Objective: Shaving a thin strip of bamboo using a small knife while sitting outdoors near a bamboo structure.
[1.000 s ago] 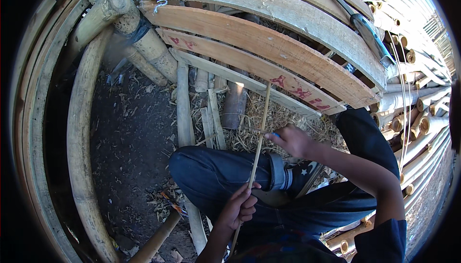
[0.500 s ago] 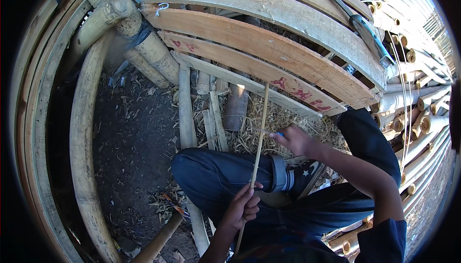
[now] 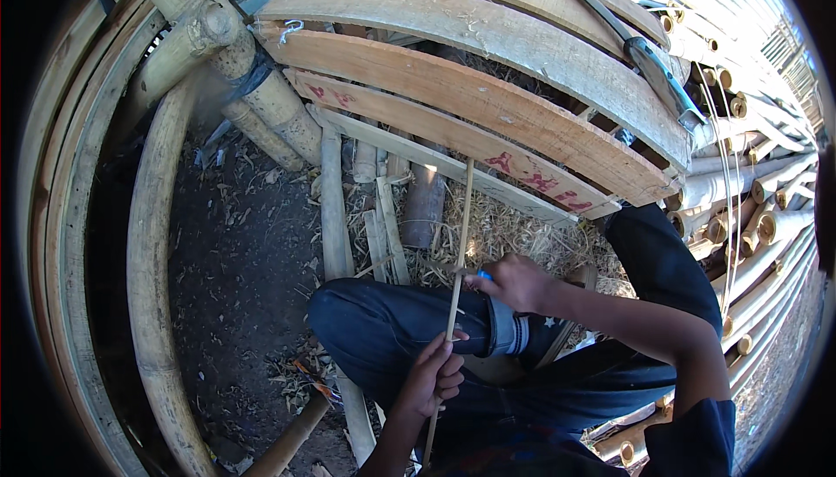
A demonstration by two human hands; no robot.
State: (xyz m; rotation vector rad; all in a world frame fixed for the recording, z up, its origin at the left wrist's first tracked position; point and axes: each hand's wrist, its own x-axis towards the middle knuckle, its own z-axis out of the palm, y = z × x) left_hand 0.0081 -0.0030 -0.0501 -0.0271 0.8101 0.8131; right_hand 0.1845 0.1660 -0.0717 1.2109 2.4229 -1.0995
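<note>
A long, thin bamboo stick [image 3: 464,216] slants up from my lap, its far end against the lower slats of a wooden crate-like stand. My left hand [image 3: 434,377] is closed round the lower part of the stick, with the thumb lying along it. My right hand [image 3: 521,284] grips a small knife by its blue handle [image 3: 484,276]. The knife's thin blade crosses the stick a short way above my left hand. Just how the edge meets the stick is too small to make out.
The slatted wooden stand [image 3: 453,76] rises ahead, a handsaw [image 3: 662,76] lying on its top. Shavings [image 3: 496,207] cover the ground by my crossed legs. Bamboo poles [image 3: 775,224] are stacked at right; a thick bamboo post [image 3: 157,259] stands left.
My right hand has drawn the knife down along the stick, closer to my left hand. The left hand keeps its hold in nearly the same place.
</note>
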